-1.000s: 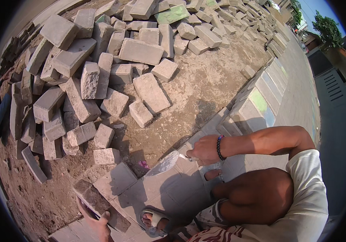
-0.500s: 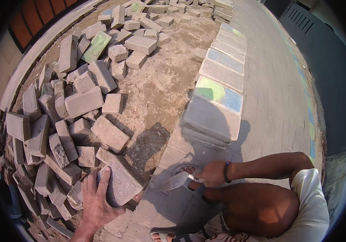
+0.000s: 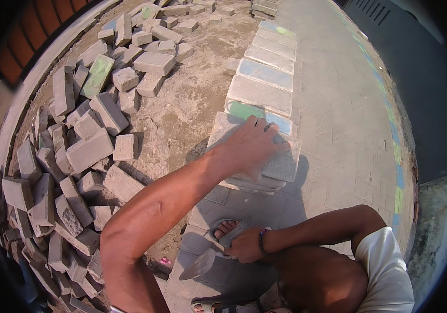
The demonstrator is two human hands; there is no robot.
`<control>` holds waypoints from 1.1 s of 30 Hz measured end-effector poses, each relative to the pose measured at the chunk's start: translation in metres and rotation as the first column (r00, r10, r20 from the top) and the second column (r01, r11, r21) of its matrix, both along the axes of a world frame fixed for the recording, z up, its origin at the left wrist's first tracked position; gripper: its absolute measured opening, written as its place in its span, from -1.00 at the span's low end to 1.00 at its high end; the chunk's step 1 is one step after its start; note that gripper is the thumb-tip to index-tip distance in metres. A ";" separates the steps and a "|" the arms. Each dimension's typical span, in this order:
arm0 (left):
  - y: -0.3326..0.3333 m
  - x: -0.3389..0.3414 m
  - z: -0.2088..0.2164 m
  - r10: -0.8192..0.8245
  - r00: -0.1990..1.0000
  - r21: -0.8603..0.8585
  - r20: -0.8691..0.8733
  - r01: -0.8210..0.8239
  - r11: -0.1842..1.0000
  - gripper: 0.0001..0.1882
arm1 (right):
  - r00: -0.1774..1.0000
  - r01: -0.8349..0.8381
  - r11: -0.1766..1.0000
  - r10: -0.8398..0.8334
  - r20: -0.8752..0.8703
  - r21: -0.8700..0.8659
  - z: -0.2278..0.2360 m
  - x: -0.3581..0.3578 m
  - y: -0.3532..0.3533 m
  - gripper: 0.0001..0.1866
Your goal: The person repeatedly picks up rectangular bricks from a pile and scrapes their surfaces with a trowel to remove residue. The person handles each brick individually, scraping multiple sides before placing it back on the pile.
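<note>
My left hand [image 3: 257,146] reaches forward over the nearest stack in the paver row, its fingers bent over the top of a grey paving block [image 3: 281,168]. That block lies on the stack, and the hand hides much of it. Just beyond the fingertips is a paver with green and blue paint [image 3: 247,110]. Close to my knee, my right hand [image 3: 245,245] is closed on the handle of a trowel [image 3: 198,264]. The trowel's metal blade points left, low over the paved ground beside my sandalled foot [image 3: 227,229].
On the left lies a large heap of loose paving blocks [image 3: 89,150], jumbled at many angles. Bare sandy ground [image 3: 182,99] runs between it and the row of stacked pavers [image 3: 260,93]. Paved surface [image 3: 333,130] stretches along the right, towards a dark gate [image 3: 416,88].
My left hand has moved from the heap's near edge up and right onto the stack, carrying a paving block. My right hand still holds the trowel; the view has shifted slightly.
</note>
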State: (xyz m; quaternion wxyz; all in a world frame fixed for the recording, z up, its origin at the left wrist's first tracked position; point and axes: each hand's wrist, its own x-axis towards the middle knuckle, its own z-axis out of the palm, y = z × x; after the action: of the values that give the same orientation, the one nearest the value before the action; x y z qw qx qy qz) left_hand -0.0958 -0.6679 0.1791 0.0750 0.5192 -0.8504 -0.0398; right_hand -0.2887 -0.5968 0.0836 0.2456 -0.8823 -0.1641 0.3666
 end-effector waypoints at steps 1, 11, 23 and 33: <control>-0.009 -0.004 -0.006 -0.005 1.000 0.046 0.023 0.004 0.999 -0.02 | 1.000 0.013 1.000 -0.013 0.013 -0.018 0.003 -0.001 -0.003 -0.65; 0.046 0.023 -0.012 0.238 0.971 0.000 -0.002 -0.238 0.971 -0.06 | 0.997 -0.036 0.994 0.028 -0.078 -0.102 -0.001 0.004 -0.017 -0.38; 0.373 0.091 -0.013 0.829 0.520 0.547 0.207 -0.764 0.342 -0.14 | 0.990 -0.142 0.989 0.143 0.012 -0.040 -0.017 0.042 -0.035 -0.44; 0.506 0.008 -0.112 0.946 0.313 0.888 0.089 -0.454 0.066 -0.19 | 0.997 -0.011 0.999 0.014 0.081 -0.038 -0.010 0.060 -0.009 -0.57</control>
State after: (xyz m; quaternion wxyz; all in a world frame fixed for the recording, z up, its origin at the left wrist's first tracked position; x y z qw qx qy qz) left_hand -0.0878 -0.1623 0.0673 0.0739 0.8137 -0.2680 -0.5105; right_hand -0.2286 -0.6061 0.0735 0.2198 -0.8999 -0.1725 0.3349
